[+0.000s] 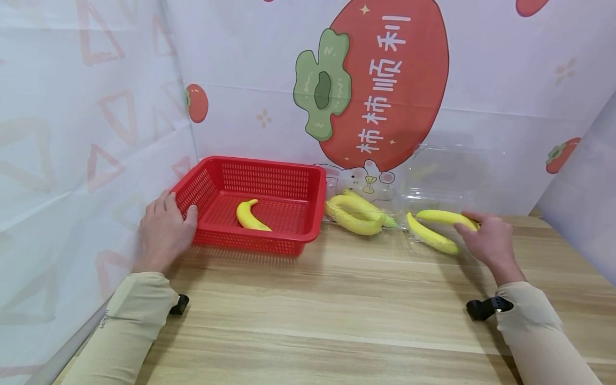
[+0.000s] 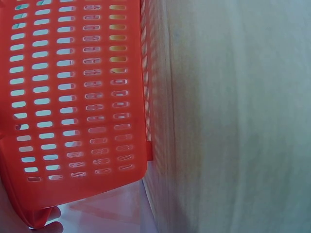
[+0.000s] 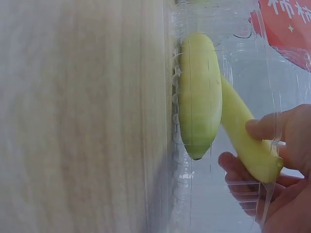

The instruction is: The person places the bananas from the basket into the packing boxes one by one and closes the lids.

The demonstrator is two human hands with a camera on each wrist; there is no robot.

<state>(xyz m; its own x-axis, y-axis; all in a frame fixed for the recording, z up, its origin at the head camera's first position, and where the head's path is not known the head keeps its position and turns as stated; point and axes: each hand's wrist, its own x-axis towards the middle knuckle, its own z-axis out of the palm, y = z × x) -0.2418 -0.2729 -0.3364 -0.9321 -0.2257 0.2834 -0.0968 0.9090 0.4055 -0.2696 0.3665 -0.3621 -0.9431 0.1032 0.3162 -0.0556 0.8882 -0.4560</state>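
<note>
At the near left corner of a red basket [image 1: 260, 243], my left hand [image 1: 166, 230] grips the rim; its fingertips [image 2: 54, 226] show past the corner in the left wrist view. A single yellow banana [image 1: 250, 216] lies inside this basket. My right hand [image 1: 488, 240] holds one end of a banana [image 3: 245, 128] between thumb and fingers, at a clear plastic box [image 1: 447, 176] with its lid up. Another banana [image 3: 199, 92] lies in that box, nearer the front wall, its tip greenish.
Between the basket and the clear box, a second clear container holds several bananas [image 1: 358, 214]. A wooden table [image 1: 327, 321] runs under everything. Behind stands a printed backdrop [image 1: 250, 64], and a pale sheet [image 1: 62, 160] hangs close along the left.
</note>
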